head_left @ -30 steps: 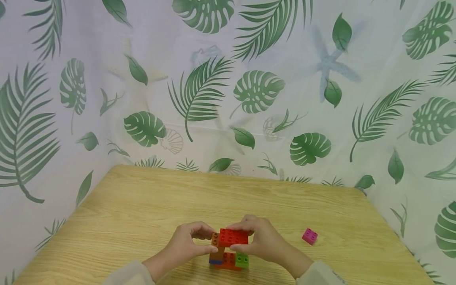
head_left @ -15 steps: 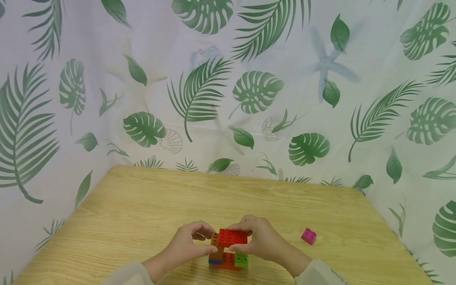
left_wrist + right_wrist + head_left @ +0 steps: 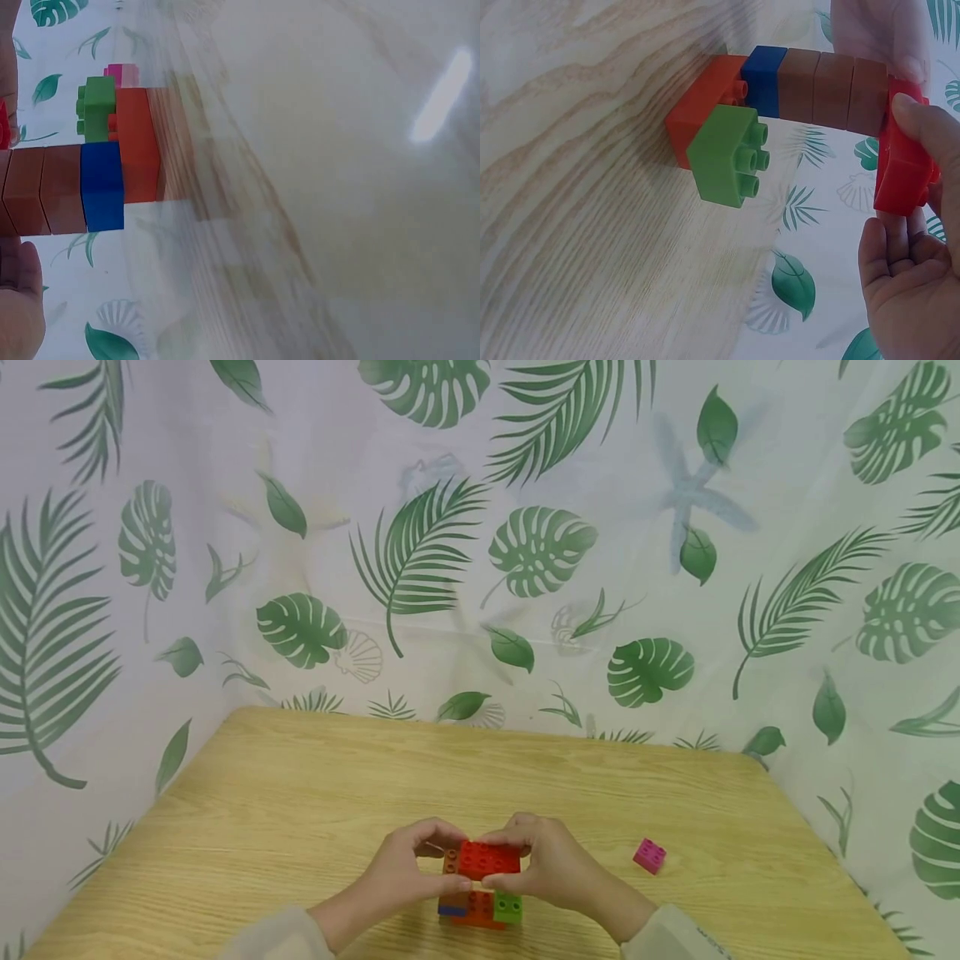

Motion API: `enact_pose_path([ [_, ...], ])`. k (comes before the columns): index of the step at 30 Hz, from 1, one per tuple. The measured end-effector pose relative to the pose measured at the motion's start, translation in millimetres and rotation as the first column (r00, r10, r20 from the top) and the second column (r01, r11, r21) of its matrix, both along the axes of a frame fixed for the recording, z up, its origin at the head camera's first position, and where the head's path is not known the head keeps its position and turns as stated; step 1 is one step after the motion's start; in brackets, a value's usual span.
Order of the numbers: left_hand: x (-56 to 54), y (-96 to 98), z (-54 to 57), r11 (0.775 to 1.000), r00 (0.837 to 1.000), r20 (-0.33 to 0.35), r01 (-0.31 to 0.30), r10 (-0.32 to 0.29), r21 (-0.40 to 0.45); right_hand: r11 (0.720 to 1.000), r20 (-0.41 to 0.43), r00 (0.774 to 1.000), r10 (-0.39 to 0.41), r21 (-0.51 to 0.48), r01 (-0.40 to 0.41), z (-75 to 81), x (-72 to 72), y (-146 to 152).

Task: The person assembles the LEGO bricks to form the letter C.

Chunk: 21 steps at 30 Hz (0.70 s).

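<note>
A red toy brick (image 3: 489, 860) sits over the top of a column of several brown bricks (image 3: 815, 88), jutting out sideways. Thumb and fingers of my right hand (image 3: 558, 870) pinch its front and back sides. My left hand (image 3: 405, 867) spans its left end, thumb in front and fingers behind, partly covering the column. The lowest brown brick stands on a blue brick (image 3: 764, 81), which is mounted on an orange-red base brick (image 3: 705, 101). At the base's other end a green brick (image 3: 721, 154) is attached, studs showing, below the overhanging red brick.
A loose pink brick (image 3: 649, 856) lies on the wooden table (image 3: 360, 768) right of my right hand. Behind and beside the table hangs a white leaf-patterned curtain (image 3: 450, 635).
My left hand has shifted right and slightly up, from the brown column onto the red brick's left end. The right hand keeps its pinch on the red brick.
</note>
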<state>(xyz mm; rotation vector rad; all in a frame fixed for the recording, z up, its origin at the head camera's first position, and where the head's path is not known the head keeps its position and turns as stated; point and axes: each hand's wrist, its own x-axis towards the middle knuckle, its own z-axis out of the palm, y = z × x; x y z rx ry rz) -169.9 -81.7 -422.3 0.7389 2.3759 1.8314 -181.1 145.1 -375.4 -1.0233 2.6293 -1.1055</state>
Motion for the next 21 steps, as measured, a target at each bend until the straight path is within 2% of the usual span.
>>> enact_pose_path([
  [6,0.9,5.0,-1.5,0.998,1.0,0.019,-0.022,0.02,0.062,1.0,-0.004,1.0,-0.005,-0.002,0.005,-0.5,0.4,0.2],
  [14,1.3,6.3,-0.6,0.997,0.999,0.038,-0.034,0.031,0.07,1.0,-0.019,1.0,-0.003,0.0,0.003,-1.9,0.5,0.8],
  [21,1.4,7.0,-2.1,0.995,0.998,0.049,-0.038,0.034,0.089,0.999,-0.06,0.998,-0.037,-0.013,0.036,-10.8,1.3,1.4],
])
